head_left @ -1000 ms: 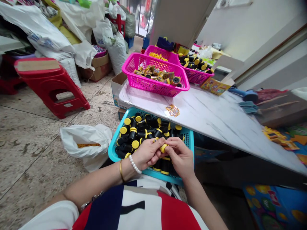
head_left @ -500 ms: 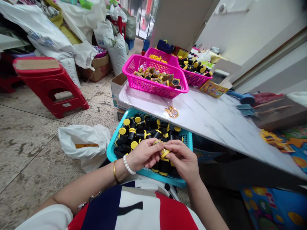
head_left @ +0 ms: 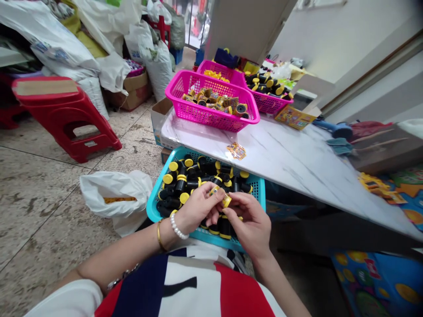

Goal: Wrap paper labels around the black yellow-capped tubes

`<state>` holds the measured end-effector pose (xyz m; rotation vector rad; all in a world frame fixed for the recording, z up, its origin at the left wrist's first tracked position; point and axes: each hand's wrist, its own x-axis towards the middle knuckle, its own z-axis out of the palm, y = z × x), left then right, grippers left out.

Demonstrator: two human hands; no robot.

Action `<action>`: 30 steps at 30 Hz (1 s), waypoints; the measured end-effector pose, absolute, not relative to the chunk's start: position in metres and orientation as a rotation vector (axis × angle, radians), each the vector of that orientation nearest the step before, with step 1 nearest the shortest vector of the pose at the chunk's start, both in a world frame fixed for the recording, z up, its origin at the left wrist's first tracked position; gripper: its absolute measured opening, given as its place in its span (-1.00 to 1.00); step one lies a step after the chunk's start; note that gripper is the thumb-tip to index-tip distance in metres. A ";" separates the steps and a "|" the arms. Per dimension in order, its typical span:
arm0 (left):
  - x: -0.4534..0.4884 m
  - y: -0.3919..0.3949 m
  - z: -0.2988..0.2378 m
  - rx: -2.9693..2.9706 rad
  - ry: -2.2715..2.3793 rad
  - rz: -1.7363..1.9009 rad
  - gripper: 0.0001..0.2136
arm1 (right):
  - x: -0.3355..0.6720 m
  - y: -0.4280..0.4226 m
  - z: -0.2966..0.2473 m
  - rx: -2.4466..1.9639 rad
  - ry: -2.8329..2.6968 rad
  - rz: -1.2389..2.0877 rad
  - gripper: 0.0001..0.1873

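Over the turquoise basket (head_left: 152,207), both hands meet at a small yellow-capped cylinder (head_left: 226,201), with a yellow printed label along its side. My left hand (head_left: 205,205) is closed around the label end. The thumb and fingertips of my right hand (head_left: 253,222) pinch close to the yellow end. Fingers cover much of the piece. Below lie several black cylinders (head_left: 181,185) with yellow caps, loose in the basket. A small pile of printed yellow labels (head_left: 236,151) rests on the marble-patterned table (head_left: 280,154), just beyond the basket.
On the table, a pink basket (head_left: 211,119) holds label-wrapped cylinders; another pink basket (head_left: 269,103) behind has black, yellow-capped ones. A printed box (head_left: 294,118) stands beside them. To the left are a white sack (head_left: 115,193) and a red stool (head_left: 66,119) on the floor.
My left hand has turned slightly, and more of the printed label shows. The yellow end has tilted down to the right. My right fingers have spread a little around it.
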<state>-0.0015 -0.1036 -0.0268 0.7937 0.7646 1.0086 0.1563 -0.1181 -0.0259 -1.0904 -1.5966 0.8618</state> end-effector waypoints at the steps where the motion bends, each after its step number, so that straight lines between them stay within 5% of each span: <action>1: -0.003 -0.104 -0.026 0.805 0.771 0.998 -0.64 | 0.157 -0.119 -0.026 -1.105 -1.600 0.836 -0.68; 12: -0.017 -0.103 -0.021 1.071 0.744 1.107 -0.76 | 0.147 -0.117 -0.020 -1.177 -1.182 1.285 -0.71; 20: -0.006 -0.101 -0.020 1.003 0.826 1.008 -0.67 | 0.155 -0.104 -0.030 -1.035 -1.070 1.549 -0.77; 30: -0.005 -0.096 -0.023 0.947 0.862 0.967 -0.65 | 0.159 -0.109 -0.029 -1.107 -1.390 1.148 -0.65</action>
